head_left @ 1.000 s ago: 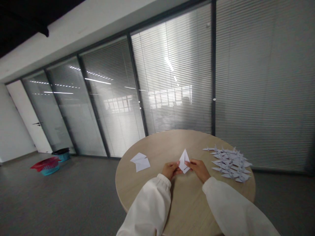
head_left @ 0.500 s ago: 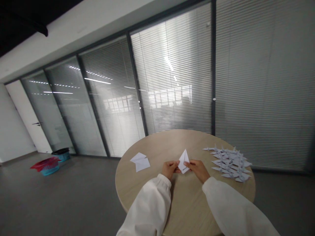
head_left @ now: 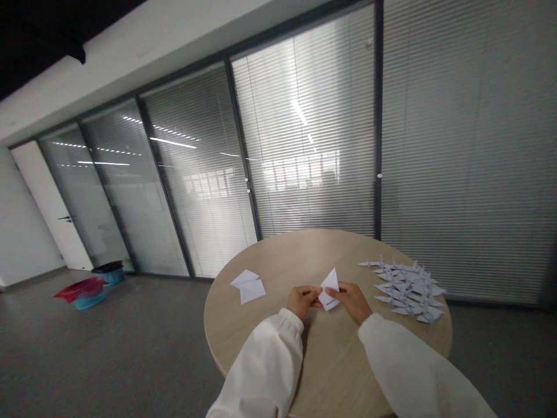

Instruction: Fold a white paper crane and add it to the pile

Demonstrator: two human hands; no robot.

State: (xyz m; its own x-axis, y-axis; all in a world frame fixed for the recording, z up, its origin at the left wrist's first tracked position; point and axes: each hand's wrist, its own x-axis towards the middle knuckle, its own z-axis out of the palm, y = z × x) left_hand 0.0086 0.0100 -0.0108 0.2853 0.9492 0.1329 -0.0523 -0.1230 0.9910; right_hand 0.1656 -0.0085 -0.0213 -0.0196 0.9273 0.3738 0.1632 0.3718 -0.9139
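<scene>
A white folded paper piece [head_left: 329,288], pointed at the top, is held just above the round wooden table [head_left: 304,348]. My left hand [head_left: 301,301] pinches its lower left edge with closed fingers. My right hand [head_left: 353,301] grips its right side, fingers closed on the paper. Both arms wear white sleeves. The paper tilts to the right.
Several folded paper cranes [head_left: 407,289] lie in a cluster on the table's right side. Two flat white sheets [head_left: 249,287] lie on the table's left. Glass walls with blinds stand behind. Red and teal baskets [head_left: 85,292] sit on the floor far left.
The folded paper has tipped to the right and sits lower between my hands; its tip was taller and more upright before. Hands stayed in place.
</scene>
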